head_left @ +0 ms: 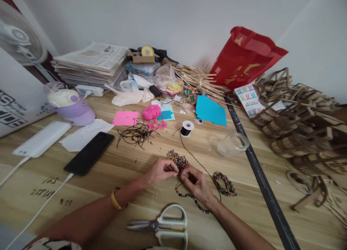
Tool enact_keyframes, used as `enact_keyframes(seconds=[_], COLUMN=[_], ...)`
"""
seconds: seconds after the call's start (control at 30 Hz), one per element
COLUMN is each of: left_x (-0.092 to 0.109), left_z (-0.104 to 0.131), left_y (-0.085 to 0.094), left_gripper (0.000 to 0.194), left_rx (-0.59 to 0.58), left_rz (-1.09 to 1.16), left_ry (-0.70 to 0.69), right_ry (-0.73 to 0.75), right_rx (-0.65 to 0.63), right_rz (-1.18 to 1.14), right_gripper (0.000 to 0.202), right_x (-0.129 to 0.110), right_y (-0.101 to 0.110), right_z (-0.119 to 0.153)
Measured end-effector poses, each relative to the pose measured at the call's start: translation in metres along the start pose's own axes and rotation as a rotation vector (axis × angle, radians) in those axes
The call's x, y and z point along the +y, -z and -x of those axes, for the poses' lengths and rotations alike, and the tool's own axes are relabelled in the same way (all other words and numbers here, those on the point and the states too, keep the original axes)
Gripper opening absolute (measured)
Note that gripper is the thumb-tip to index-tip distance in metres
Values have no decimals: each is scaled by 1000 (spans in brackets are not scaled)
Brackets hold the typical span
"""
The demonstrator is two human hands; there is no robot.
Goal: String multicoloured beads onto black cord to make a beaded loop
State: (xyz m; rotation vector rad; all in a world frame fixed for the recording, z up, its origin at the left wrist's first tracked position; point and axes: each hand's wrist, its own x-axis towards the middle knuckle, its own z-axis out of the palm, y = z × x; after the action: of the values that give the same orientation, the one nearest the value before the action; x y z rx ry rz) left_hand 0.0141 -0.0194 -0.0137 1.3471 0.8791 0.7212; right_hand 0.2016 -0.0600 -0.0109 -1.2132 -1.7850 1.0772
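Note:
My left hand (pixel 162 169) reaches in from the left, thumb and fingers pinched at the edge of a pile of small multicoloured beads (pixel 176 158). Whatever is between its fingertips is too small to make out. Close beside it, my right hand (pixel 197 183) pinches the thin black cord near its end. A strand of beads (pixel 199 205) threaded on this cord curves below that hand on the table. From a white spool (pixel 187 128), black cord (pixel 196 159) runs down past my right wrist. A coiled string of beads (pixel 224 184) lies to the right.
Scissors (pixel 162 226) with pale handles lie in front of me. A glass jar (pixel 233 144) rests on its side at right, near a dark strip (pixel 260 170). Black cord pieces (pixel 137 133), a phone (pixel 89 153), pink yarn (pixel 151 112) and blue paper (pixel 210 110) lie around.

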Motion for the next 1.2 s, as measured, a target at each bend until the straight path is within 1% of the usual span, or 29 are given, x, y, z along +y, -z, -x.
enact_keyframes(seconds=[0.4, 0.67, 1.07, 1.2], left_x=[0, 4, 3, 4], left_z=[0, 1, 1, 2], left_y=[0, -1, -2, -2], left_gripper=[11, 7, 5, 6], left_rx=[-16, -25, -38, -41], left_rz=[0, -20, -37, -54], left_ry=[1, 11, -14, 6], right_ry=[1, 10, 32, -13], right_rx=[-2, -12, -13, -19], right_rz=[-17, -7, -2, -13], right_gripper=[16, 16, 16, 17], right_x=[0, 1, 1, 3], right_y=[0, 0, -1, -2], right_z=[0, 0, 0, 0])
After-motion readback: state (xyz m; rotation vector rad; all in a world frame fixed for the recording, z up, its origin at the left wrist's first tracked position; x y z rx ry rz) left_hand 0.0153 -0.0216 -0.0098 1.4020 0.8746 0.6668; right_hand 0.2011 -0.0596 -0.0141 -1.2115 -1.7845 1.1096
